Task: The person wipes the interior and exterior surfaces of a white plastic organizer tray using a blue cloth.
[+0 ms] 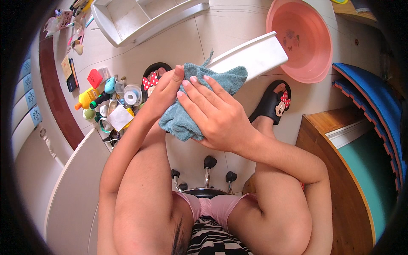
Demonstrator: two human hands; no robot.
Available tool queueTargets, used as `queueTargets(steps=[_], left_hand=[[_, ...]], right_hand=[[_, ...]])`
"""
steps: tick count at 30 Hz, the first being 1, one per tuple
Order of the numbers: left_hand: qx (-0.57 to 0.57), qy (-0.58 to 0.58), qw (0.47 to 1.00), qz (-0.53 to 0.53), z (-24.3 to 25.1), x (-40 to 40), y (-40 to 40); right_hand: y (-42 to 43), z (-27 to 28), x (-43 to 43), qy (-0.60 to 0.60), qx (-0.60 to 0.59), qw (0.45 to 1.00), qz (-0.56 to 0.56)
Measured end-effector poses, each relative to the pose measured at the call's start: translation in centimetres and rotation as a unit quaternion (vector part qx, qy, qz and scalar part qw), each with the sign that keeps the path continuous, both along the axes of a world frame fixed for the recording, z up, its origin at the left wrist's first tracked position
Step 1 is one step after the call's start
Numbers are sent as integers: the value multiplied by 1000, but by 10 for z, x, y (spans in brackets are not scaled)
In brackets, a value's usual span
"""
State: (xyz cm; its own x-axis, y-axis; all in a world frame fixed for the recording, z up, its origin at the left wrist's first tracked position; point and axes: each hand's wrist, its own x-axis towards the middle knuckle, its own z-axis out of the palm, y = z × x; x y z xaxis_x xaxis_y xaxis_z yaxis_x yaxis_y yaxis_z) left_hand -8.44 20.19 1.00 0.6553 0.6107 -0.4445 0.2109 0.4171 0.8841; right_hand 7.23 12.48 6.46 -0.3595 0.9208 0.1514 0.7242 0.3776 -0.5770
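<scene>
A blue-green cloth (185,124) is wrapped over the near end of a long white plastic piece (251,57), which points up and to the right. My right hand (216,118) lies across the cloth with its fingers extended, pressing on it. At the cloth's left edge, my left hand (167,89) grips the bundle, its thumb up; most of its fingers are hidden behind the cloth. The end of the white piece under the cloth is hidden too.
A white compartmented tray (127,38) and a pink basin (299,41) stand on the tiled floor. Several small items, including a yellow bottle (86,98) and a tape roll (131,97), lie at left. Blue foam mats (373,86) lean at right, beside a wooden cabinet (334,121). Slippered feet flank the work.
</scene>
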Motion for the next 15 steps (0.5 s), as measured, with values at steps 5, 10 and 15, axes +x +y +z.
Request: queueTargets(steps=[5,10,15], left_hand=[[-30,-13,999,37,-3,3,-4],[-44,-47,997,33,-8,1,-4],[-42,-30,998,48,-4,3,-4]], right_hand=[[-1,0,2,-16,-1,1000,2],[0,-2,9,-20,-4,1000,-15],[1,-6,20,-37,0,999,-16]])
